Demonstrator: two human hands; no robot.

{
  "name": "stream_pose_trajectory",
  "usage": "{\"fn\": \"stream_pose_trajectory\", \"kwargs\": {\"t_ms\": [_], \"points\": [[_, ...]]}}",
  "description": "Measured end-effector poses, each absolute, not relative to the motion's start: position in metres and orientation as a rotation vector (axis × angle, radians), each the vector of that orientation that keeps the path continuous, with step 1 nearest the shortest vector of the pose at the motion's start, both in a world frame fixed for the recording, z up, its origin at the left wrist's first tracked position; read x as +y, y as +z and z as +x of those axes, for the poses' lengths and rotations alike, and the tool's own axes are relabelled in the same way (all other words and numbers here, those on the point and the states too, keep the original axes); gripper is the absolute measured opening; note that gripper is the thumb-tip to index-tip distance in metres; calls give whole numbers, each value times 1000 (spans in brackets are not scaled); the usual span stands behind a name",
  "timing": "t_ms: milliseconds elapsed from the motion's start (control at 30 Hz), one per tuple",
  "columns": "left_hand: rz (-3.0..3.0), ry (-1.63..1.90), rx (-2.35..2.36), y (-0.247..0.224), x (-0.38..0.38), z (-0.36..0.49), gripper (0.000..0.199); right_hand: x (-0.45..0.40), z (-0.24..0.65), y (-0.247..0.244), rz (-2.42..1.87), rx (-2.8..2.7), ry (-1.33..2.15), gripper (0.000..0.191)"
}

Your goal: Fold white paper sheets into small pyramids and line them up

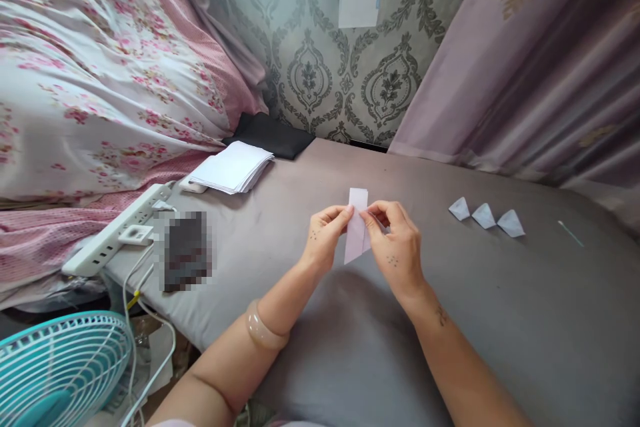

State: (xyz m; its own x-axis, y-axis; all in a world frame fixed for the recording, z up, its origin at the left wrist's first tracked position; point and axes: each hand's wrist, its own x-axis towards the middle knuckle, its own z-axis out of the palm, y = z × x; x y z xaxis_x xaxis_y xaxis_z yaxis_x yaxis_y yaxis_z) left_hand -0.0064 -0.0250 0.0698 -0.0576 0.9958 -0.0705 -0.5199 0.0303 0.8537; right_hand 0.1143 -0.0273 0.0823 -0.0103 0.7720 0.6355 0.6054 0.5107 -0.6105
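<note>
Between my two hands is a narrow strip of folded white paper [356, 233], held upright above the grey surface, its lower end cut off at a slant. My left hand [325, 233] pinches its left edge near the top, thumb on the front. On the right edge, my right hand [395, 233] grips the same paper between thumb and fingers. Three small folded paper shapes [484, 215] sit in a row to the right. A stack of white paper [233, 167] lies at the back left.
Around the left edge are a white power strip [117, 230] with cables, a pixelated dark object [186, 250] and a turquoise fan [65, 367]. A black flat item [275, 135] lies behind the stack. A thin white stick [571, 233] lies far right on the grey cloth [500, 320].
</note>
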Motion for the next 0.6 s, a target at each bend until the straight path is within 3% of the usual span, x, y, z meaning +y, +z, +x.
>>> {"fn": "stream_pose_trajectory", "kwargs": {"t_ms": [267,600], "points": [[603,1533,798,66,-20,-6,32,-29,113,82,-1105,-1790,160,20],[596,1529,824,63,-19,-6,29,-28,110,71,-1131,-1956,-191,32]]}}
